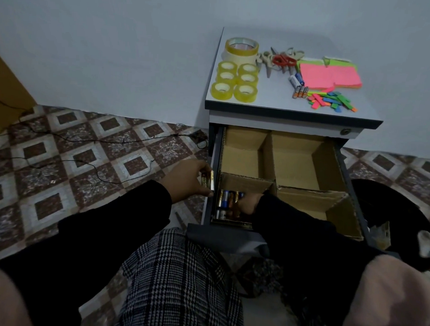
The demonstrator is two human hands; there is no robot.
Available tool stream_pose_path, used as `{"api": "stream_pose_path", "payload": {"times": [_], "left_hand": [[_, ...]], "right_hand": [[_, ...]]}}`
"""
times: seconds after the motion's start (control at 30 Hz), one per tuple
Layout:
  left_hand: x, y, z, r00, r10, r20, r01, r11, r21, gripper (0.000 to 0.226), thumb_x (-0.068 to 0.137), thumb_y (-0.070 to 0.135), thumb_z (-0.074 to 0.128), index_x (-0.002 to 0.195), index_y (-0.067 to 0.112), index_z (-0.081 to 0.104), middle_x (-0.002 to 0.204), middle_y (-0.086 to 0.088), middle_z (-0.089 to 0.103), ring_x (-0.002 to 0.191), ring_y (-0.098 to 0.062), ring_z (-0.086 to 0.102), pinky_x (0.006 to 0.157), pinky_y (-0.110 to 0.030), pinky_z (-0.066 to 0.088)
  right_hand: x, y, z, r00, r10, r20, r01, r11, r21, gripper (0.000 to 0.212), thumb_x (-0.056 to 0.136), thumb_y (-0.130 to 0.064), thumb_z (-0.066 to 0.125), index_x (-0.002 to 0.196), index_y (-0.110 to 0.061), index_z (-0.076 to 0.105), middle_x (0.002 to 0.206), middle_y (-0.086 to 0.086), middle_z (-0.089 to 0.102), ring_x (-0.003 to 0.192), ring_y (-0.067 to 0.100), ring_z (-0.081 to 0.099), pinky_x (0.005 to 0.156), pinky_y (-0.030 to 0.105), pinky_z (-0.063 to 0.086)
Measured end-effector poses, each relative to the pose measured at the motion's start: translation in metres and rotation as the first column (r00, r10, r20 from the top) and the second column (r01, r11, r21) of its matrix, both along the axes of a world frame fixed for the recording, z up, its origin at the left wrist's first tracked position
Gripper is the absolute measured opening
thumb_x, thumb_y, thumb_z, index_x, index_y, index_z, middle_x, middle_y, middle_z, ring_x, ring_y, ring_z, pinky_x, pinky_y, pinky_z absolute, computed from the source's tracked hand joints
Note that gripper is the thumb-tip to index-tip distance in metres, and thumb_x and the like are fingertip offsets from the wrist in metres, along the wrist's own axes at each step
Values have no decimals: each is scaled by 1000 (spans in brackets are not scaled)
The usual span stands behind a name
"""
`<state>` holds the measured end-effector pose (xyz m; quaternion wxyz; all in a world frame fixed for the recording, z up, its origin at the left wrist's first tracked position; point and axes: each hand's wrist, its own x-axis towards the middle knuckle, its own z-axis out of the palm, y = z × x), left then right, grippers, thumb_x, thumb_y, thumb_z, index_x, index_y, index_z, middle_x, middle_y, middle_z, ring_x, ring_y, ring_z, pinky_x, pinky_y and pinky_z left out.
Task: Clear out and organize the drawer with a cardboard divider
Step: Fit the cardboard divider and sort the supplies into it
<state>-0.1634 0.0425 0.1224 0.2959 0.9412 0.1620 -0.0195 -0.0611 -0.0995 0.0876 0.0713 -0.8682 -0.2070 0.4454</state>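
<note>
Drawer [354, 192] open, cardboard divider [270, 162] inside making four compartments; batteries [228, 202] lying in the near-left one; right hand [249, 203] down among them, fingers curled, cannot tell if gripping one; left hand [186, 180] just outside the drawer's left wall, fingers holding a few batteries [207, 181]; tape rolls [234, 81], scissors [281, 60], sticky notes [330, 75] on cabinet top [260, 101].

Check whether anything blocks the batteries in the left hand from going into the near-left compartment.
Nothing separate blocks it. The left hand holds batteries just outside the drawer wall. The right hand sits inside the near-left compartment, on the batteries already there, taking up part of the opening.
</note>
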Motion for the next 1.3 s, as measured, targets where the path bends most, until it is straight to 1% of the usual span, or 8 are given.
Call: {"api": "stream_pose_path", "payload": {"times": [0.1, 0.2, 0.37, 0.7, 0.87, 1.0, 1.23, 1.3], "left_hand": [[3, -7, 3, 1000, -28, -4, 28, 999, 28, 58, 71, 24, 81, 122, 10, 56, 123, -8, 58, 105, -18, 55, 80, -19, 39], [7, -15, 5, 998, -58, -12, 58, 994, 97, 56, 72, 24, 80, 122, 11, 56, 122, -8, 55, 108, -20, 52, 79, -18, 35], [15, -28, 6, 995, -92, -29, 95, 984, 148, 54, 76, 21, 76, 123, 10, 54, 124, -7, 53, 110, -20, 51, 73, -16, 31], [12, -28, 2, 998, -56, 2, 56, 998, 39, 67, 74, 13, 78, 133, 11, 48, 130, -9, 55, 116, -21, 52, 87, -21, 38], [3, -13, 3, 998, 42, 51, -38, 996, -81, 69, 70, 14, 81, 131, 14, 49, 129, -6, 56, 105, -19, 56, 84, -23, 42], [-1, -9, -1, 996, 54, 71, -47, 993, -105, 70, 70, 15, 81, 132, 16, 48, 128, -5, 57, 92, -22, 61, 78, -24, 45], [-5, -7, -1, 993, 31, 113, -14, 989, -147, 76, 69, 17, 81, 135, 21, 42, 120, -3, 59, 77, -16, 61, 69, -20, 47], [-6, -5, 1, 991, 1, 133, 18, 989, -145, 81, 68, 20, 83, 136, 23, 39, 116, -2, 61, 87, -16, 61, 70, -16, 46]], "right_hand": [[6, -7, -4, 979, -154, -137, 168, 980, 104, 19, 93, -12, 52, 105, 0, 62, 102, 10, 60, 90, 22, 59, 79, 32, 51], [7, -11, 4, 709, -398, -582, 628, 732, 265, 16, 95, -7, 49, 82, -10, 58, 77, 5, 60, 69, 13, 56, 61, 23, 49], [10, -17, 18, 598, -365, -714, 754, 558, 347, 9, 91, -10, 57, 83, -13, 59, 59, -2, 69, 56, 6, 63, 54, 16, 51], [11, -13, -1, 688, -459, -563, 675, 689, 263, 19, 93, -5, 53, 74, -7, 56, 65, 4, 54, 57, 11, 52, 44, 17, 48], [3, -5, -12, 987, -157, -14, 158, 988, 2, 35, 91, -21, 58, 117, 2, 53, 104, 13, 61, 92, 20, 53, 71, 26, 46], [-4, 3, -7, 977, 135, 164, -133, 991, -23, 50, 96, -22, 49, 141, -6, 36, 143, 15, 41, 131, 29, 41, 107, 34, 35], [5, -9, -5, 999, -34, -15, 34, 999, 24, 35, 92, -22, 55, 123, -5, 57, 120, 10, 60, 108, 24, 58, 87, 28, 48], [8, -9, 2, 960, -212, -184, 248, 948, 199, 18, 94, -13, 51, 106, -4, 62, 91, 9, 61, 77, 18, 59, 63, 25, 51]]}}
